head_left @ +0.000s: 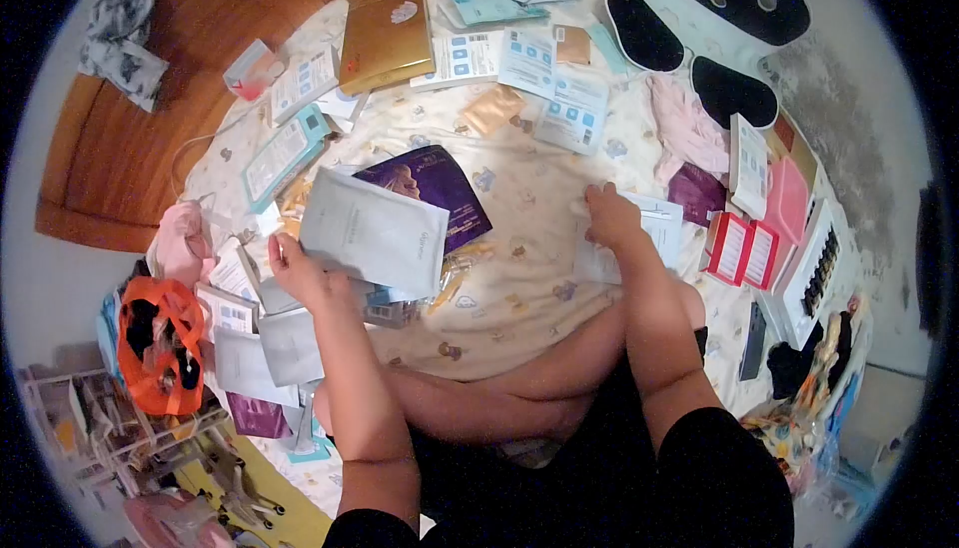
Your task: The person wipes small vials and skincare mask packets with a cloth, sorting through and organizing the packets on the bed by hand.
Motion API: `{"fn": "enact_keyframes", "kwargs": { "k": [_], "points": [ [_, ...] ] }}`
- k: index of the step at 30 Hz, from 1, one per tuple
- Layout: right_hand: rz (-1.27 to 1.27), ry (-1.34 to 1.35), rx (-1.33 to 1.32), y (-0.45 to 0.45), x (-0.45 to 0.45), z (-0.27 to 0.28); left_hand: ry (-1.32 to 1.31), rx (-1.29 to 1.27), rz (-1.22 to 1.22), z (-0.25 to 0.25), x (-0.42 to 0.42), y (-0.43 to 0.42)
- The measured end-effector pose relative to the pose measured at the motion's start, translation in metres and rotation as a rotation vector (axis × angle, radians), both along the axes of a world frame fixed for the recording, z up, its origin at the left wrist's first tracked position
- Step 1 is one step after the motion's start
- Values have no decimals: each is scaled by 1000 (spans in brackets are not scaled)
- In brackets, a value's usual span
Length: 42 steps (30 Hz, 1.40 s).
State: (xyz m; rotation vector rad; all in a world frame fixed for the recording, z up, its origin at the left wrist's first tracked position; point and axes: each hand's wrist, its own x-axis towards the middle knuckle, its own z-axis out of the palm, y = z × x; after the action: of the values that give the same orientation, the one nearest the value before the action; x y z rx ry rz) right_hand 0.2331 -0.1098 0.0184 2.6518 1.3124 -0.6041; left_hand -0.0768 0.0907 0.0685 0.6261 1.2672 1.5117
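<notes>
My left hand (308, 274) is at the lower left edge of a silver-white sachet (375, 233). Its fingers are curled; a small white piece (268, 218) shows by their tips, but what they hold is unclear. The sachet partly covers a purple packet (445, 183) with a printed picture. On the right, my right hand (611, 216) reaches down with bent fingers closed on a pale white packet (596, 260), beside another white printed packet (661, 226). Clear wrappers (455, 278) lie under the silver-white sachet.
A gold box (388, 40), a teal box (285, 156) and several printed packets (574, 113) lie across the patterned sheet (539, 173). At right are red boxes (741, 250) and a white tray of dark bottles (814, 273). An orange bag (160, 348) is at left.
</notes>
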Motion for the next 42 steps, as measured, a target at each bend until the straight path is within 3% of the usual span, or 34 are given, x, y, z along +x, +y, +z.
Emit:
{"fn": "enact_keyframes", "kwargs": {
  "k": [3, 5, 9, 11, 14, 16, 20, 25, 26, 27, 28, 29, 30, 31, 32, 34, 35, 37, 38, 40, 42],
  "points": [
    [32, -3, 19, 1, 1, -12, -50, -37, 134, -2, -11, 2],
    [35, 8, 41, 1, 0, -10, 141, 40, 250, -17, -23, 14],
    [92, -3, 64, 1, -11, -4, 242, 217, 361, 28, 16, -16],
    [114, 4, 64, 3, -17, -7, 383, 455, 204, 31, 29, -28],
    [62, -6, 77, 7, -21, -15, 299, 469, -72, 36, 65, -63],
    [89, -8, 110, 8, -23, -15, 493, 692, -393, 16, 73, -76],
    [184, -46, 23, 12, -25, -7, 587, 668, -868, 1, 93, -105],
    [190, -34, 46, 14, -28, 14, 705, 714, -984, -13, 98, -106],
    [191, -33, 45, 14, -29, 22, 627, 482, -1080, -15, 97, -106],
    [163, 56, 129, 15, -33, 41, 544, 247, -1163, -17, 96, -106],
    [133, 146, 212, 17, -35, 50, 544, 245, -1162, -23, 96, -104],
    [132, 148, 211, 18, -37, 46, 362, 143, -1240, -30, 97, -102],
    [110, 386, 429, 18, -38, 43, 176, 40, -1310, -37, 98, -101],
    [84, 621, 647, 17, -39, 42, 177, 39, -1314, -44, 96, -100],
    [80, 619, 649, 17, -41, 43, 112, 36, -1454, -49, 93, -98],
    [-373, 1102, 982, 21, -49, 53, 48, 37, -1595, -33, 97, -100],
    [-374, 1101, 986, 23, -50, 54, -143, -229, -1511, -12, 99, -104],
    [-828, 1410, 1073, 24, -49, 52, -327, -489, -1411, -8, 97, -106],
    [-833, 1409, 1078, 24, -48, 48, -349, -319, -1523, -29, 87, -103],
    [-1038, 1696, 1154, 24, -48, 36, -371, -145, -1624, -42, 84, -104],
    [-959, 1761, 1199, 26, -52, 24, -354, -43, -1649, -46, 87, -111]
  ]
}}
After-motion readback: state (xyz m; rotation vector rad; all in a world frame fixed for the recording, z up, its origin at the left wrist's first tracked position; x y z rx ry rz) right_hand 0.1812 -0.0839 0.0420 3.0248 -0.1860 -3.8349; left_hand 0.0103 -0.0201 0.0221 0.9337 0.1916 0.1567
